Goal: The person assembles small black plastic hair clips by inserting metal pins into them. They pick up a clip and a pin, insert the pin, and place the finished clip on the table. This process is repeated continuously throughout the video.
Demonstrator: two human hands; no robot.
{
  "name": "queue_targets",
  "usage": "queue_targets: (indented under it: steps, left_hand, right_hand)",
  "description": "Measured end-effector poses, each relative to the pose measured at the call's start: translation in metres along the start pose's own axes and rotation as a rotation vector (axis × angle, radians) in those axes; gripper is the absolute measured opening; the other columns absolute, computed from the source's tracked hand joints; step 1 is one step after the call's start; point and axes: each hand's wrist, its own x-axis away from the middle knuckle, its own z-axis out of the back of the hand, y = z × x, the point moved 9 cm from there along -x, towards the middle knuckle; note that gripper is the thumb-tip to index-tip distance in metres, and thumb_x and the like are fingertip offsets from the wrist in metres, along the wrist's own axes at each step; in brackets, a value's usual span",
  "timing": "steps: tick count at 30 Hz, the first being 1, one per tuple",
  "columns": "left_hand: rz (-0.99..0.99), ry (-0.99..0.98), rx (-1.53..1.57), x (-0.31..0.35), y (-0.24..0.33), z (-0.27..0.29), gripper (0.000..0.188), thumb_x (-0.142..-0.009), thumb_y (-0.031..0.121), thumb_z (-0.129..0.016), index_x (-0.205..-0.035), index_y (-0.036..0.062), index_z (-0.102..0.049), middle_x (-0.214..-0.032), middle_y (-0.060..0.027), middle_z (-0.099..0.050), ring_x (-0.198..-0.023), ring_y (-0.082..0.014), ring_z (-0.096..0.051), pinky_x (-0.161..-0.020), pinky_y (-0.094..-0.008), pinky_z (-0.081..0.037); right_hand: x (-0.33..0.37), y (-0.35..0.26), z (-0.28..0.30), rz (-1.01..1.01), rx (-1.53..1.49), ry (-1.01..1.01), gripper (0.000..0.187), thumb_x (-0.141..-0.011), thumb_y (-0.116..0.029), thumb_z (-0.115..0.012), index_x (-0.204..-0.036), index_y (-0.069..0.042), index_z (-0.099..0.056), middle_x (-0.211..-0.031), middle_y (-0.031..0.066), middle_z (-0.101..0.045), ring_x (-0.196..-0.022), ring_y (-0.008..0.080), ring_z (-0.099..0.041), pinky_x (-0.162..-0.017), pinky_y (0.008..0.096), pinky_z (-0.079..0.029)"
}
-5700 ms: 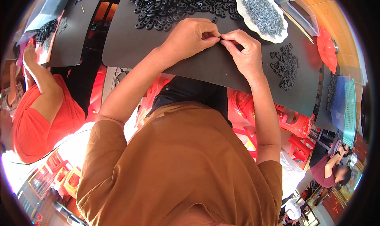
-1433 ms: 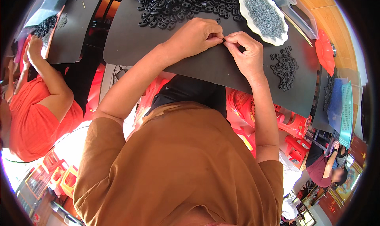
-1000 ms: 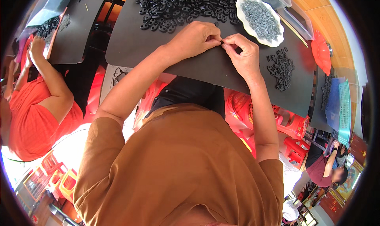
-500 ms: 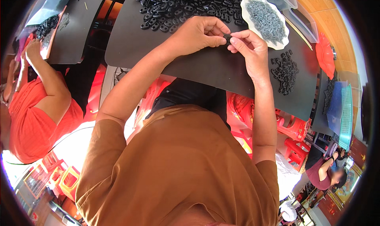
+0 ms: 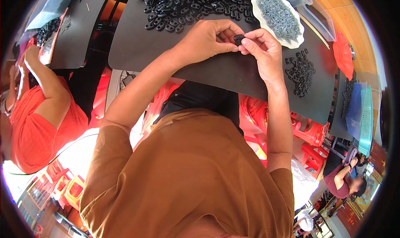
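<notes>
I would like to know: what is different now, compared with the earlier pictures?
The left hand and right hand have loosened their tight pinch; the small black piece between them, mostly hidden a second ago, now shows its face. The large black heap, white dish and smaller black pile stayed in place.

Left hand [image 5: 209,38] beside right hand [image 5: 266,53] — (both curled).

Wide fisheye view from head height, downward over the table [image 5: 139,48]

Dark table [image 5: 137,46], 2nd table [image 5: 73,46] off to the left, red plastic stools [image 5: 312,152] around, pretty blown-out light [image 5: 79,155] lower left.
</notes>
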Motion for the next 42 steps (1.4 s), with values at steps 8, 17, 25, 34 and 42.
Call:
queue_targets:
  steps: [8,17,25,34,42]
  left_hand:
    - [-0.133,0.079,-0.196,0.003,0.014,0.001,0.032,-0.085,0.01,-0.076,-0.116,0.0072,-0.07,-0.089,-0.0066,-0.072,-0.078,-0.012,-0.07,-0.074,-0.0273,-0.058]
    - [-0.171,0.095,-0.263,0.003,0.015,0.002,0.03,-0.085,0.009,-0.075,-0.115,0.0072,-0.072,-0.091,-0.0086,-0.073,-0.08,-0.0141,-0.071,-0.074,-0.028,-0.059]
    - [-0.161,0.098,-0.211,0.003,0.015,0.0,0.031,-0.085,0.009,-0.076,-0.115,0.0057,-0.07,-0.09,-0.0078,-0.072,-0.079,-0.0151,-0.071,-0.074,-0.0292,-0.06]
    - [-0.233,0.158,-0.341,0.007,0.025,0.001,0.028,-0.082,0.008,-0.076,-0.109,0.0036,-0.071,-0.087,-0.0108,-0.072,-0.076,-0.0182,-0.072,-0.069,-0.0294,-0.06]
    - [-0.322,0.22,-0.41,0.01,0.026,-0.001,0.028,-0.081,0.006,-0.076,-0.108,0.0029,-0.072,-0.089,-0.0123,-0.072,-0.075,-0.0195,-0.072,-0.066,-0.0294,-0.059]
  right_hand:
    - [-0.001,0.0,0.0,-0.015,-0.048,-0.01,0.008,-0.091,-0.005,-0.069,-0.095,-0.002,-0.063,-0.085,0.0046,-0.067,-0.077,0.011,-0.066,-0.065,0.0233,-0.055]
    - [-0.001,0.001,0.001,-0.008,-0.014,0.006,0.007,-0.091,-0.005,-0.07,-0.095,-0.001,-0.065,-0.085,0.0044,-0.068,-0.073,0.01,-0.066,-0.065,0.0223,-0.054]
    - [-0.001,0.0,0.001,0.007,0.06,0.043,0.007,-0.089,-0.007,-0.072,-0.092,-0.003,-0.067,-0.079,0.0028,-0.068,-0.069,0.0071,-0.063,-0.059,0.02,-0.047]
    - [-0.001,0.002,0.0,0.012,0.099,0.056,0.007,-0.088,-0.009,-0.074,-0.087,-0.005,-0.069,-0.074,0.0005,-0.067,-0.067,0.0042,-0.06,-0.055,0.0182,-0.041]
    - [0.0,0.002,0.0,-0.008,0.106,0.086,0.007,-0.087,-0.007,-0.074,-0.085,-0.004,-0.068,-0.074,-0.0001,-0.066,-0.067,0.0041,-0.06,-0.056,0.0181,-0.041]
